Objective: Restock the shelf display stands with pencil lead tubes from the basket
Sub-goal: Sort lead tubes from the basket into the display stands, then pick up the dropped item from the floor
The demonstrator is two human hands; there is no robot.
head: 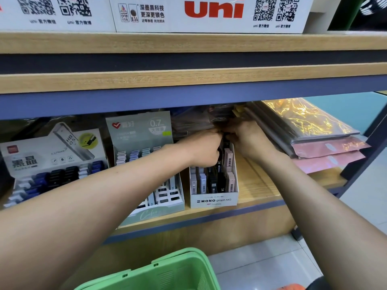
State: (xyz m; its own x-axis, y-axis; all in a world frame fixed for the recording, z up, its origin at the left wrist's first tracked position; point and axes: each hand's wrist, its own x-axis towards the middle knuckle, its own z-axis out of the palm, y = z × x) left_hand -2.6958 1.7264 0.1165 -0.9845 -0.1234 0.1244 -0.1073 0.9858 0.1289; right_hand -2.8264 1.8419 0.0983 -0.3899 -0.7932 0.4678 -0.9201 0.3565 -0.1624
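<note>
- Pencil lead tubes point(213, 181), slim flat plastic cases in grey, black and dusty pink with barcode labels, stand upright in rows inside the white cardboard MONO display stand point(214, 198) on the lower wooden shelf point(256, 185).
- Both hands meet over the rear of the MONO display stand: the left hand point(204, 149) has its fingers curled downward, the right hand point(248, 139) is knuckles-up, fingers bent toward the left.
- Something dark sits between the two hands; whether either hand grips a tube cannot be told, as the fingertips are hidden behind the knuckles and blurred.
- Left of the MONO display stand, touching or nearly touching it, stands a grey-green stepped card display point(144, 155) marked 0.7, its lower rows crossed by the left forearm.
- Further left of the MONO display stand is a white stepped display point(50, 162) printed with an HB 0.5 tube, holding blue, black and white cases; its left edge is cut off.
- Right of the MONO display stand, well apart across bare wood grain, lies a stack of glossy plastic-wrapped packs point(314, 130), gold-streaked on top, pink beneath.
- Behind the hands, clear-wrapped dark goods are too dim to identify.
- Below the MONO display stand, at the bottom edge, a green slotted plastic basket point(167, 273) shows only its rim and one wall; its contents are out of view.
- Above, white cartons point(209, 13) with red "uni" lettering sit on the upper shelf.
</note>
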